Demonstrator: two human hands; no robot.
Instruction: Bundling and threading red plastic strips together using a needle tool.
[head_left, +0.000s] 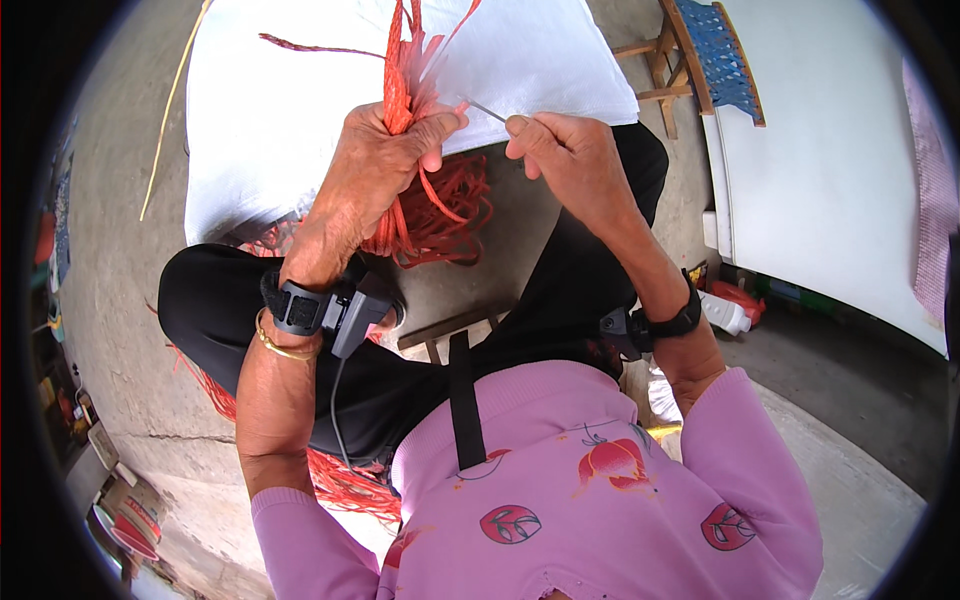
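My left hand (375,165) is closed around a bundle of red-orange fibre strands (398,85), its thumb pressed toward the frayed pinkish ends at the right. Looped strands (430,220) of the same colour hang below that hand, between my knees. In the fingers of my right hand (575,160) is a thin, dark, needle-like metal tool (488,110). It points left, toward the frayed ends by my left thumb; whether its tip touches them I cannot tell.
A white cloth (270,110) spreads beneath and beyond the bundle. A wooden stool with a blue woven seat (715,55) stands at the far right, beside a large white panel (830,130). More red strands (350,485) lie at lower left. A pale stalk (172,110) is at left.
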